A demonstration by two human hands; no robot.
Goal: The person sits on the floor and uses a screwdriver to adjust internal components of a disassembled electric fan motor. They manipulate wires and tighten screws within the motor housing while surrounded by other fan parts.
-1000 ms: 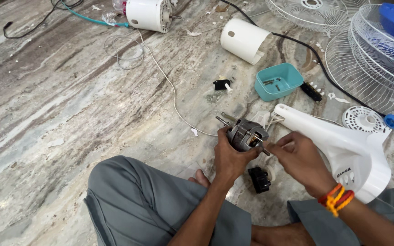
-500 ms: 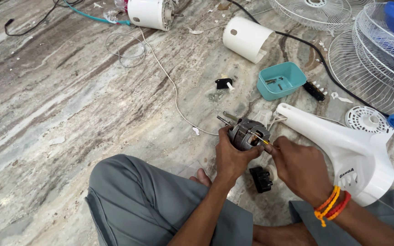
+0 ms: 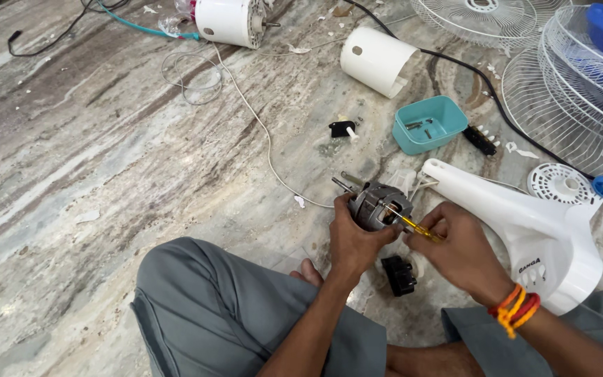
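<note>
Head view: motor (image 3: 380,207) gripped in left fingers (image 3: 340,209), seemingly off the floor

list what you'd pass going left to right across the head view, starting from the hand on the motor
left hand gripping the grey metal fan motor → yellow-handled screwdriver → right hand → white plastic fan housing → small round white vented cap

teal tray (image 3: 448,136), white cylinder cover (image 3: 375,59), wire fan guards (image 3: 567,91).
</note>
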